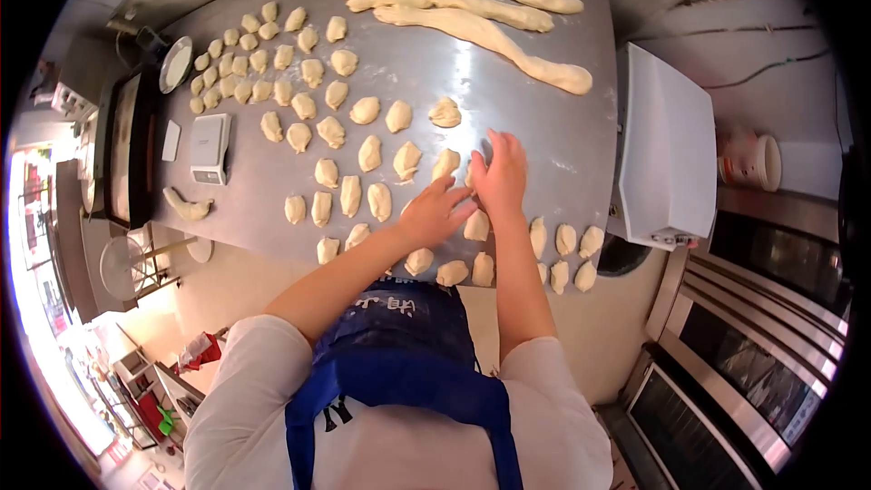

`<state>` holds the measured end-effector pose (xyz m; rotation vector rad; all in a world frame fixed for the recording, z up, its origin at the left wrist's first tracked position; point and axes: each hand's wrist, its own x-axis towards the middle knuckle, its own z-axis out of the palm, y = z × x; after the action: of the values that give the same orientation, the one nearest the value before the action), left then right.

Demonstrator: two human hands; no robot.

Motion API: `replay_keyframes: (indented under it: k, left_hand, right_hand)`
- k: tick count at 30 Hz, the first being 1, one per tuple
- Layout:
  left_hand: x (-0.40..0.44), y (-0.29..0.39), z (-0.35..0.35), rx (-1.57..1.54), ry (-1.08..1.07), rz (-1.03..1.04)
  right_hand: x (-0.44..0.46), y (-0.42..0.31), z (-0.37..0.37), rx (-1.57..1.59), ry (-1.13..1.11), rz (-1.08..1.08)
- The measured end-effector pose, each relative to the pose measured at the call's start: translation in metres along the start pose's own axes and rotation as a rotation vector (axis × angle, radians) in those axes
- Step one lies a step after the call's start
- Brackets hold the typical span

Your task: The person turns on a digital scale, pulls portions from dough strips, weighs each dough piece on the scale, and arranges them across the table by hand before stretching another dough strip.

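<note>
My left hand (440,211) reaches over the steel worktable with its fingers stretched out, just above a piece of dough (476,225). Close beside it, my right hand (501,174) has thumb and fingers apart. A dough piece by its thumb is mostly hidden, and I cannot tell whether the hand touches it. Just left of the right hand lies another dough piece (445,163), with a rounder dough lump (445,112) farther up the table. Many more cut dough pieces spread across the left side and along the near edge.
Long dough ropes (490,36) lie at the far edge of the steel table (535,118). On the left are a scale (210,147), a curved dough strip (188,206) and a round bowl (176,64). A white box-like unit (667,145) stands at the right.
</note>
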<state>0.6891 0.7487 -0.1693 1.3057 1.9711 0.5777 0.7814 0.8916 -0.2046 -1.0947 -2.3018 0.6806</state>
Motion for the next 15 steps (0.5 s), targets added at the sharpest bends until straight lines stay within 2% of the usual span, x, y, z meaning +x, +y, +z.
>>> replay_keyframes:
  k: [2, 5, 8, 11, 12, 15]
  left_hand:
    - [-0.029, -0.019, -0.011, -0.026, 0.021, 0.076]
    - [-0.076, -0.037, -0.036, -0.05, -0.012, -0.053]
    - [-0.127, -0.065, -0.046, -0.099, 0.113, -0.135]
    - [-0.173, -0.099, -0.042, -0.131, 0.201, -0.226]
    - [-0.184, -0.102, -0.047, -0.164, 0.188, -0.259]
    - [-0.216, -0.103, -0.062, -0.23, 0.187, -0.37]
  right_hand:
    - [0.032, -0.015, 0.022, 0.095, -0.089, -0.089]
    - [0.059, -0.025, 0.071, 0.061, -0.106, -0.152]
    - [0.067, -0.022, 0.091, -0.014, -0.252, -0.089]
    - [0.048, -0.026, 0.048, 0.043, -0.121, -0.07]
    - [0.035, -0.015, 0.036, 0.048, 0.066, -0.059]
    - [-0.002, 0.022, -0.016, -0.047, 0.215, 0.224]
